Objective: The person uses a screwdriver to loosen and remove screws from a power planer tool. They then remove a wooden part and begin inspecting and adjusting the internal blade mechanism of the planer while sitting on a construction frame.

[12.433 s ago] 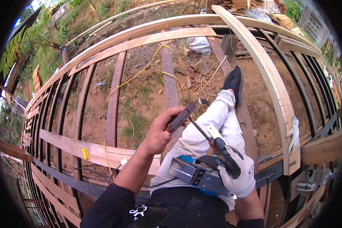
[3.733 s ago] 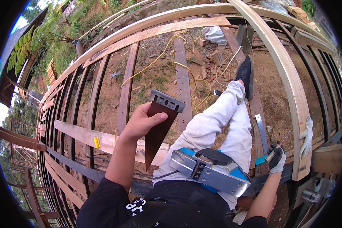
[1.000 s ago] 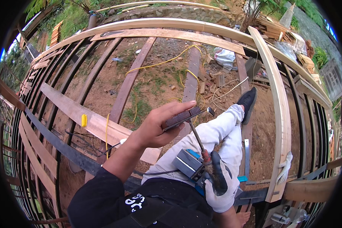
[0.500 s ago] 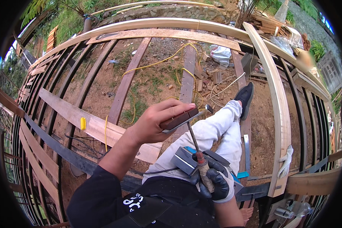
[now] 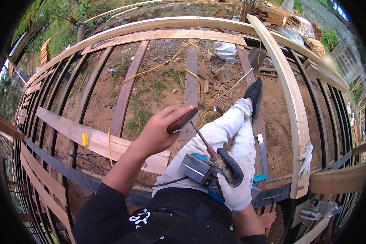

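Note:
My bare left hand (image 5: 153, 132) is closed round a brown block (image 5: 184, 120) with a thin metal plate along its underside. A screwdriver (image 5: 202, 137) with a long shaft and a worn, red-collared handle is in my right hand (image 5: 236, 181), which wears a white glove with dark grey fingertips. The shaft slants up to the left, its tip close to the block's plate; whether they touch I cannot tell. On my lap, beneath the screwdriver, rests a blue and grey power tool (image 5: 196, 166), seemingly an electric planer, its black cord trailing left.
Beams of a raised frame surround me over bare soil. A try square (image 5: 262, 156) lies by my right leg. A white glove (image 5: 306, 158) hangs on a pale beam (image 5: 286, 89). A yellow cord (image 5: 150, 73) crosses the joists, and a plank (image 5: 89, 129) with a yellow object (image 5: 85, 139) lies left.
My right hand has turned, its back now facing up, and the screwdriver leans further left. The block is more steeply tilted in my left hand. The whole view has shifted slightly.

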Available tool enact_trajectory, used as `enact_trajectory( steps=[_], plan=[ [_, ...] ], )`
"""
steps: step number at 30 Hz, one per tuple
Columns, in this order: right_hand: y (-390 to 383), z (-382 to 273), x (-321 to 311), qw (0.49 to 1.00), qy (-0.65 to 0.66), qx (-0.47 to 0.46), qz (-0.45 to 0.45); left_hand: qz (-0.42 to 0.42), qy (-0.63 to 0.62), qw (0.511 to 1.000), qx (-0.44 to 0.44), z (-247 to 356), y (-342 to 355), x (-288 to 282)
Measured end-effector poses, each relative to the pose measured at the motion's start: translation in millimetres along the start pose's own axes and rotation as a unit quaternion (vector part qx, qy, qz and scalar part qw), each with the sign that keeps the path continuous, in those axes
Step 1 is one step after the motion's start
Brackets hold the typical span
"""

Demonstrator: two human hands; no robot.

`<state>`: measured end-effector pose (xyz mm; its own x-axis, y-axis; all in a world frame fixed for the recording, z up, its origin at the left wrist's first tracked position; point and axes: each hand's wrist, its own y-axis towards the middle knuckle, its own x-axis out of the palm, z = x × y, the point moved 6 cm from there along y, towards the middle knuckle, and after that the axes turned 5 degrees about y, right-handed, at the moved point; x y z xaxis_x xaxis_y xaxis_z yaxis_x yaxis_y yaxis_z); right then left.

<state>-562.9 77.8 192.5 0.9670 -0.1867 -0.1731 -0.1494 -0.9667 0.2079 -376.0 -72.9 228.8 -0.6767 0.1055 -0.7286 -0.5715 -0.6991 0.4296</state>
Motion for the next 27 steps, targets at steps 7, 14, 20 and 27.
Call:
enact_trajectory(
  steps=[7,14,20,27],
  plan=[
    [-29.7,16.8,1.3,0.838,0.513,0.153,-0.107,0.059,-0.248,0.964,-0.077,-23.8,-19.5,32.4],
    [-33.5,43.3,39.8,0.913,0.387,-0.021,-0.126,0.062,-0.179,0.982,-0.013,-26.6,-6.7,22.1],
    [-31.2,8.3,19.0,0.907,0.408,-0.059,-0.09,0.088,-0.181,0.979,0.025,3.6,8.5,4.2],
    [-27.2,-13.3,-2.9,1.0,0.018,-0.01,-0.02,0.055,-0.194,0.978,0.055,24.0,13.2,8.7]
  ],
)
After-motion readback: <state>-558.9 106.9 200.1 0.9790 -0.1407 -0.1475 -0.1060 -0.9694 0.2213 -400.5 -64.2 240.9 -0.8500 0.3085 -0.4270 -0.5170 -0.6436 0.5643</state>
